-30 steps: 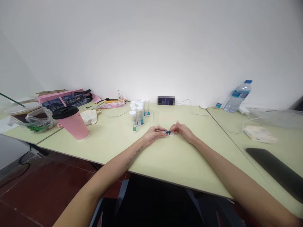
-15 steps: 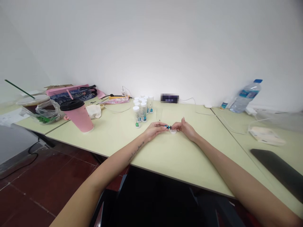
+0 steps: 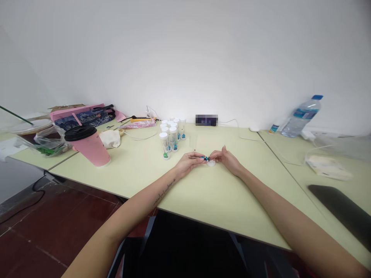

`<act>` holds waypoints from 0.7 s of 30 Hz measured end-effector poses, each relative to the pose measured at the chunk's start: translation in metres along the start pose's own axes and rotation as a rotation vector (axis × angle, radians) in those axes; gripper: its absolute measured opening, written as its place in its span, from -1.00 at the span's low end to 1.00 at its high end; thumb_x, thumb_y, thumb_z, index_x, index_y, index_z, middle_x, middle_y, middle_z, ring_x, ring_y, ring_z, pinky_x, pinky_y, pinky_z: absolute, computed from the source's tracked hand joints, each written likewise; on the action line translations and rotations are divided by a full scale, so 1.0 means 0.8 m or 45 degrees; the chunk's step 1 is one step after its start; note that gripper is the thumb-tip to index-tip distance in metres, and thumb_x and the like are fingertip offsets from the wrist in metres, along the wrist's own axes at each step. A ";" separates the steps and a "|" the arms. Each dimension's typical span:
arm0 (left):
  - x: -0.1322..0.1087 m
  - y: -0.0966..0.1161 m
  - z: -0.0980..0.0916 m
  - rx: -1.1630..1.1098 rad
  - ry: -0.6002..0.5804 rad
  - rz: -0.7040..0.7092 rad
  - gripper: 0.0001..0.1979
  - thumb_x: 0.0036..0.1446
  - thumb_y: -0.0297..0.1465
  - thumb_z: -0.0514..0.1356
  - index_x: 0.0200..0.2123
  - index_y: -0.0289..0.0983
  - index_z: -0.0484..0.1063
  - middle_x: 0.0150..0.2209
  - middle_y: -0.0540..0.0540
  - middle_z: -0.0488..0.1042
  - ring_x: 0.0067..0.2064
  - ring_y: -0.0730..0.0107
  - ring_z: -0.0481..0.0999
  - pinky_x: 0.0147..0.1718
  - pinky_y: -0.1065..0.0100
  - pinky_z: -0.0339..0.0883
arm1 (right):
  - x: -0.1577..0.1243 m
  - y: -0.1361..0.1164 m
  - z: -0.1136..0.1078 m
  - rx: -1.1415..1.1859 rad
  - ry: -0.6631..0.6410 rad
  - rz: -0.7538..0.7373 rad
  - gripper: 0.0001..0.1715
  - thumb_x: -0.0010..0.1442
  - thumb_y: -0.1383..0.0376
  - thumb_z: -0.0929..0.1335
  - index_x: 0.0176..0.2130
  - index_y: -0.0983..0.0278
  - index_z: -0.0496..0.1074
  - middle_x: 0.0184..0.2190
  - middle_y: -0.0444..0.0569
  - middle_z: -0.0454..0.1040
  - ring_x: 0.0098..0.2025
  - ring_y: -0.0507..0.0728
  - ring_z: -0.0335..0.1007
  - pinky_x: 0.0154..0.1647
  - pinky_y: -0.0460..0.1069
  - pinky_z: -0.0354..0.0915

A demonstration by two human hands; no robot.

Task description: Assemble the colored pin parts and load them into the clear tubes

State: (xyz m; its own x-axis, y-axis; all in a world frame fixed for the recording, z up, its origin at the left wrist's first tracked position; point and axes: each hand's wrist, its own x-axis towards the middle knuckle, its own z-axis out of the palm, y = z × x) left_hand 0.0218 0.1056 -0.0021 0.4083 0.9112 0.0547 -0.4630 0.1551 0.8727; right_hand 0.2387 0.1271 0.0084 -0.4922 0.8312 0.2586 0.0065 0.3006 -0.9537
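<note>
At the middle of the pale table (image 3: pixel 220 200), the left hand (image 3: pixel 189 164) has its thumb and fingers closed in a pinch on a small blue-and-dark piece (image 3: pixel 205 158), a thin rod lying back along those fingers! Over on the other side, the right hand (image 3: pixel 227 160) curls its fingertips in right beside the dark end, thumb up; whether they grip it or merely touch, I cannot tell. Just below, between the two hands, sits a round white piece (image 3: pixel 211 163).

Move out past the left hand and here's the crowd: clear vials (image 3: pixel 171 135) with white caps, standing upright in a tight cluster, blue or green pieces at the bottom, the green one nearest the person. Straight back, a pixelated dark display (image 3: pixel 206 120) near the wall. Out left, a pink cup (image 3: pixel 91 148) with a black lid, and beyond it a bagged drink (image 3: pixel 37 135). Far right, a blue-capped bottle (image 3: pixel 301 117) tilts, and nearer lies a dark flat object (image 3: pixel 339 208).
</note>
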 end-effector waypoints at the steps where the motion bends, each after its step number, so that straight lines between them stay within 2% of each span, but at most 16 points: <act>1: 0.000 0.000 0.000 -0.005 0.010 0.001 -0.72 -0.18 -0.51 0.42 -0.32 -0.43 0.51 -0.30 -0.16 0.58 -0.23 0.34 0.59 0.09 0.19 0.28 | 0.001 0.001 0.000 -0.003 -0.006 0.005 -0.18 0.25 -0.20 0.03 -0.41 0.22 0.60 -0.36 0.04 0.43 -0.37 0.12 0.19 -0.30 0.04 0.14; 5: 0.000 0.001 0.001 -0.031 0.041 0.017 -0.73 -0.18 -0.52 0.42 -0.33 -0.42 0.52 -0.29 -0.15 0.58 -0.23 0.35 0.59 0.09 0.20 0.29 | 0.003 0.004 0.001 -0.016 0.017 0.033 -0.16 0.26 -0.18 0.02 -0.42 0.23 0.59 -0.37 0.04 0.43 -0.37 0.12 0.19 -0.28 0.04 0.14; 10: 0.000 0.001 0.001 -0.058 0.058 0.040 -0.75 -0.17 -0.53 0.41 -0.34 -0.42 0.52 -0.31 -0.14 0.58 -0.24 0.36 0.59 0.09 0.20 0.29 | 0.001 0.001 0.003 0.040 0.053 0.020 -0.24 0.26 -0.17 0.06 -0.24 0.22 0.60 -0.34 0.02 0.44 -0.32 0.13 0.24 -0.25 0.03 0.16; 18: 0.001 -0.003 0.002 -0.050 0.007 0.018 -0.74 -0.16 -0.53 0.41 -0.32 -0.42 0.52 -0.30 -0.16 0.59 -0.23 0.34 0.59 0.10 0.18 0.29 | 0.000 -0.001 0.003 -0.031 0.028 0.018 -0.19 0.25 -0.19 0.04 -0.38 0.24 0.59 -0.33 0.04 0.47 -0.32 0.14 0.27 -0.24 0.05 0.18; 21: 0.001 -0.004 0.002 -0.052 -0.006 0.012 -0.73 -0.15 -0.52 0.41 -0.30 -0.43 0.52 -0.29 -0.17 0.59 -0.21 0.33 0.59 0.11 0.16 0.27 | 0.001 0.002 0.003 -0.079 0.060 0.060 -0.17 0.24 -0.22 0.03 -0.32 0.25 0.59 -0.37 0.04 0.46 -0.33 0.14 0.27 -0.24 0.05 0.21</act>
State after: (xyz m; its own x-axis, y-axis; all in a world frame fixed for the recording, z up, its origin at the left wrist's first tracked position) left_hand 0.0245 0.1054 -0.0038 0.4075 0.9108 0.0655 -0.4989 0.1620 0.8514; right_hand 0.2360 0.1268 0.0067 -0.4488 0.8657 0.2218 0.0835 0.2877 -0.9541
